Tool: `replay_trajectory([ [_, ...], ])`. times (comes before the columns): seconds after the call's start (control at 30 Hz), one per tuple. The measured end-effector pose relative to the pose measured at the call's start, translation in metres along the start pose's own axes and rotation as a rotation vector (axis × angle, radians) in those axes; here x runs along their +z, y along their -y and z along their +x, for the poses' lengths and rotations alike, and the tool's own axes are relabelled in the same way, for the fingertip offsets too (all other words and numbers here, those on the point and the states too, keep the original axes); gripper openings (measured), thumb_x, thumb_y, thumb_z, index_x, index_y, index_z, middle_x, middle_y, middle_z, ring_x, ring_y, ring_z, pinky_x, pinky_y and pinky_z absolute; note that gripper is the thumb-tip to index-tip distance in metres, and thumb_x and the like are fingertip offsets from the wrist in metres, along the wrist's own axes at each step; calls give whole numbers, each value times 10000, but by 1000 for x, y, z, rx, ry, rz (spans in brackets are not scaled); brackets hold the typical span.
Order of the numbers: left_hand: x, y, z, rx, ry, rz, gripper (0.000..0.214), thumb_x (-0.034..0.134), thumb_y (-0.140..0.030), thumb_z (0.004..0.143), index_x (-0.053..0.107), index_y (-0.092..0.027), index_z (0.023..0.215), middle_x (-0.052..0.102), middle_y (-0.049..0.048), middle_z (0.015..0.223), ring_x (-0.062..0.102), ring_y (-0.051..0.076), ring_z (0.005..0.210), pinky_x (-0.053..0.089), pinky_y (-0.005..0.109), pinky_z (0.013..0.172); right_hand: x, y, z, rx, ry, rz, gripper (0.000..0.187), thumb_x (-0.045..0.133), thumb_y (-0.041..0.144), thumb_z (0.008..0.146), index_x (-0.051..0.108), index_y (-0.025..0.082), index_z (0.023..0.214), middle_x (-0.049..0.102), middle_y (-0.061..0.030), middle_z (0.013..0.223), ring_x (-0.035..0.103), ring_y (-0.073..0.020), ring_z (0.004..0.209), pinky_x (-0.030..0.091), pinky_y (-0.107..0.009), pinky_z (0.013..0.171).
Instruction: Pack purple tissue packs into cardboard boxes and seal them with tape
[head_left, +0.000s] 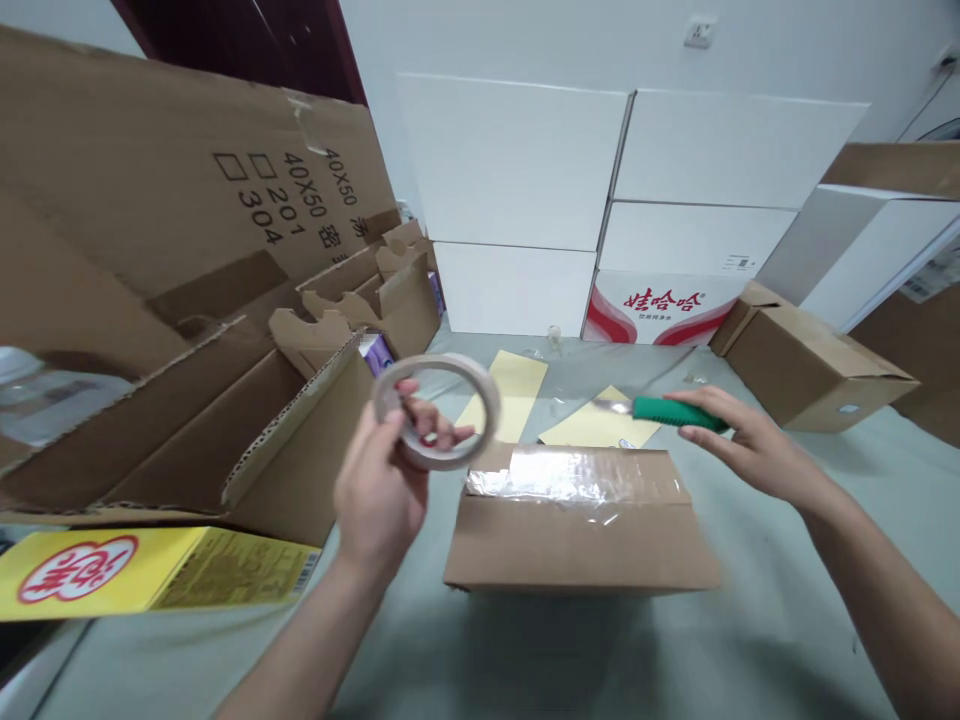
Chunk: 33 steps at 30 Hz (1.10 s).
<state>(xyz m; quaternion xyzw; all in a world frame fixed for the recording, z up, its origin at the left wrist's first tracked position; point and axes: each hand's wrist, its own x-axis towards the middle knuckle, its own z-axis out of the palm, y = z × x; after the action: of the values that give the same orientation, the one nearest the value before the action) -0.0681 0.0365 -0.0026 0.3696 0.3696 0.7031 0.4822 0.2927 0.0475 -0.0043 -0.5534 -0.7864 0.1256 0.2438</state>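
My left hand (pixel 379 500) grips a narrow roll of cream tape (pixel 489 410), held up on edge with its core facing me. My right hand (pixel 750 440) closes round a green-handled utility knife (pixel 679 413), its blurred blade pointing left. Both are above a closed cardboard box (pixel 577 545), its top seam under glossy clear tape (pixel 570 478).

The tape roll (pixel 436 411) looks like matt paper; the utility knife (pixel 679 413) is green plastic and shiny metal; the cardboard box (pixel 577 535) is dull under glossy clear tape (pixel 570 475).

bright even lt, warped edges, prob slight blur
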Motion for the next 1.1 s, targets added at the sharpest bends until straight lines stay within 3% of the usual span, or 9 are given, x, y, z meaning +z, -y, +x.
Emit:
replay_trajectory([
  [0.1,-34,4,17,-39,-160,264,265,574,-407,750,517,-220,929,476,-47,730,469,88,539,473,237,532,27,-50,-12,147,-164,-172,464,442,521,948,612,200,1237,679,-119,1084,639,-287,971,525,-414,813],
  [0.2,-70,25,23,-111,-178,476,369,637,-482,638,508,-202,842,498,-54,713,443,76,457,448,242,442,63,-89,-30,214,-194,-257,442,437,473,907,651,153,1125,681,-155,978,630,-333,938,503,-474,828],
  [0.33,-104,55,19,-174,-101,713,333,613,-515,615,545,-196,682,452,-62,529,394,112,372,387,271,367,90,-112,-46,250,-230,-328,413,431,428,891,670,143,1072,665,-171,930,608,-360,913,490,-523,826],
  [0.4,-112,63,19,-125,-93,837,303,608,-498,613,588,-205,684,492,-29,546,502,182,459,472,339,454,93,-113,-49,244,-261,-339,442,427,425,903,657,121,1127,656,-198,978,594,-381,956,486,-559,839],
  [0.47,-114,66,18,-5,-123,944,321,619,-482,629,641,-206,791,618,57,773,641,296,782,551,483,753,94,-109,-48,198,-275,-321,463,448,439,916,625,129,1211,645,-208,1083,574,-385,1051,480,-579,889],
  [0.57,-108,69,13,210,-130,1033,369,584,-473,753,644,-204,997,584,149,1205,484,368,1269,280,586,1148,102,-97,-43,48,-211,-233,463,509,456,914,594,197,1288,617,-156,1259,520,-338,1244,452,-546,1029],
  [0.73,-92,90,-10,383,55,1023,315,403,-413,936,586,-231,1116,615,130,1220,542,291,1227,389,493,1107,133,-83,-24,-98,-90,-49,494,548,465,906,584,239,1343,552,-118,1428,357,-322,1453,343,-571,1157],
  [0.9,-94,109,-23,426,170,1012,263,432,-338,939,585,-251,1136,641,111,1222,594,279,1190,465,452,1050,155,-76,5,-37,-87,170,376,589,457,924,661,206,1194,644,-117,1283,552,-296,1270,397,-576,1098],
  [1.1,-98,114,-20,452,216,966,313,490,-311,898,586,-218,1181,634,137,1257,605,310,1195,473,476,1046,143,-65,16,178,-189,556,304,624,389,951,642,158,1148,654,-77,1194,639,-225,1077,532,-458,935],
])
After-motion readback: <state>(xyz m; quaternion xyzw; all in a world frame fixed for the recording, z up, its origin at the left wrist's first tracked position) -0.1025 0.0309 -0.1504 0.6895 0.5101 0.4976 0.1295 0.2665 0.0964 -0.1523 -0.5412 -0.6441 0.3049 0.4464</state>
